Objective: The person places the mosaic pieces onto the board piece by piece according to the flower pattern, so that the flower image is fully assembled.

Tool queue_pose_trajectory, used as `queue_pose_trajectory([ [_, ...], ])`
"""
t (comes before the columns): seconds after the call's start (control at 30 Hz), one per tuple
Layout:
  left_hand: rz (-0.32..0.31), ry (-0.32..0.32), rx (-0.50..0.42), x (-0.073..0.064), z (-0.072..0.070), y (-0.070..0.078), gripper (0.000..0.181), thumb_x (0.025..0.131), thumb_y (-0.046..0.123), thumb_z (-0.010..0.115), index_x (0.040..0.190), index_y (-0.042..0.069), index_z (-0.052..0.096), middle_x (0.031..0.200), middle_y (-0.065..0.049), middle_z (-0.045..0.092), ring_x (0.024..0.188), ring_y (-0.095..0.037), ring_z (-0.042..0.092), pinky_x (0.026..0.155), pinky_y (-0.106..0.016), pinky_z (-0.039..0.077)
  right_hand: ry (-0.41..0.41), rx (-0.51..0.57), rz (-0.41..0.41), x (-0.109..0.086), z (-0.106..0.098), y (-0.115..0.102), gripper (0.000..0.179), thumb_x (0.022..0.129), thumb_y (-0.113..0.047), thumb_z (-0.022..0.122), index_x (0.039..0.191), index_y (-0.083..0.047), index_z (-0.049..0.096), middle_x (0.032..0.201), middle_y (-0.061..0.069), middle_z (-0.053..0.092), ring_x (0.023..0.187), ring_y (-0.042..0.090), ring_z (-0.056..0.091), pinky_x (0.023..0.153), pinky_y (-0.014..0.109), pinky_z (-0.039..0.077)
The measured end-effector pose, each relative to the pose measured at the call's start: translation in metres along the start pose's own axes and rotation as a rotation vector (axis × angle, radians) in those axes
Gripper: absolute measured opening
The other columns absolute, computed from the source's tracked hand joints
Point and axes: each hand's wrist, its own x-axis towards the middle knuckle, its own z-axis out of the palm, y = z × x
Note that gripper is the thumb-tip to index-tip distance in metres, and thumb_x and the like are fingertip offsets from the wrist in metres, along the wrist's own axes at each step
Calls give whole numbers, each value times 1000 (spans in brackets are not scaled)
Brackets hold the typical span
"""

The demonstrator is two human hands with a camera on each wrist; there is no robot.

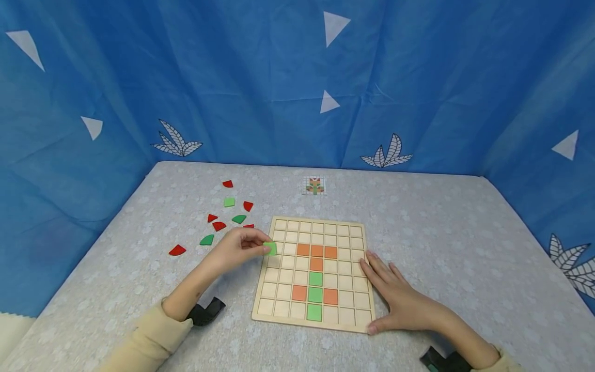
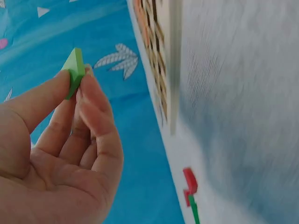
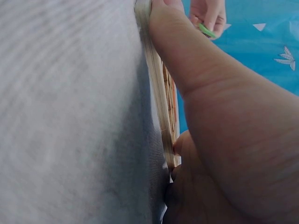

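My left hand [image 1: 236,250] pinches a light green square tile [image 1: 270,248] between thumb and fingertips, over the left edge of the wooden grid board [image 1: 344,315]. In the left wrist view the tile [image 2: 74,74] is held on its edge, above the tabletop. Several orange square tiles [image 1: 316,250] fill cells in the upper middle and lower part of the grid. Three green square tiles [image 1: 315,294] lie in its middle column. At the board's right side rests my right hand [image 1: 401,300], fingers extended along the edge and thumb at the near right corner.
Left of the board lie loose pieces: red quarter-round ones [image 1: 177,250], dark green ones [image 1: 206,240] and a light green square [image 1: 229,202]. A small pattern card [image 1: 314,185] lies behind the board. Blue cloth [image 1: 260,103] surrounds the table's back and sides.
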Motion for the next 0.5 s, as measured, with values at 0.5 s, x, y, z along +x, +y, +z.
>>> queue_pose_trajectory([
  [0.5, 69, -152, 70, 3, 31, -7, 13, 85, 4, 68, 97, 6, 71, 80, 4, 62, 68, -12, 59, 62, -27, 49, 8, 0, 8, 1, 1, 0, 122, 65, -64, 72, 151, -7, 6, 153, 18, -5, 139, 33, -3, 106, 41, -11],
])
